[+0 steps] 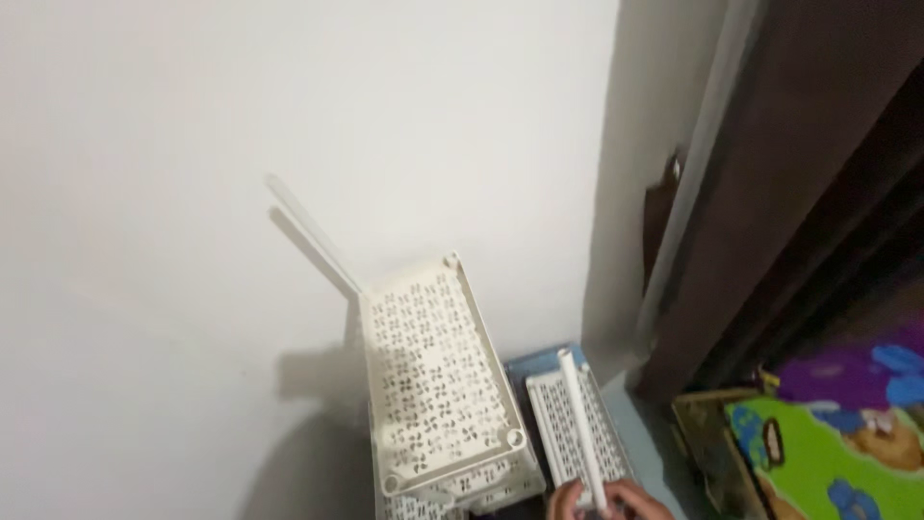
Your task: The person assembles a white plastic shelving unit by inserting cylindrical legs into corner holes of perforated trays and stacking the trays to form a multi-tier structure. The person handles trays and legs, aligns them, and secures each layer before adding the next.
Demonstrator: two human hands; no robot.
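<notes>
A white perforated plastic shelf rack stands against the white wall, with one white pole sticking up from its back left corner. At the bottom edge, a hand grips a second white pole that rises upright just right of the rack. I cannot tell from this view whether it is my left hand or my right hand. Only the fingers show; the rest lies below the frame. No other hand is in view.
A second white perforated shelf panel lies on a blue surface beside the rack. A dark wooden door stands at the right. A colourful play mat covers the floor at the lower right.
</notes>
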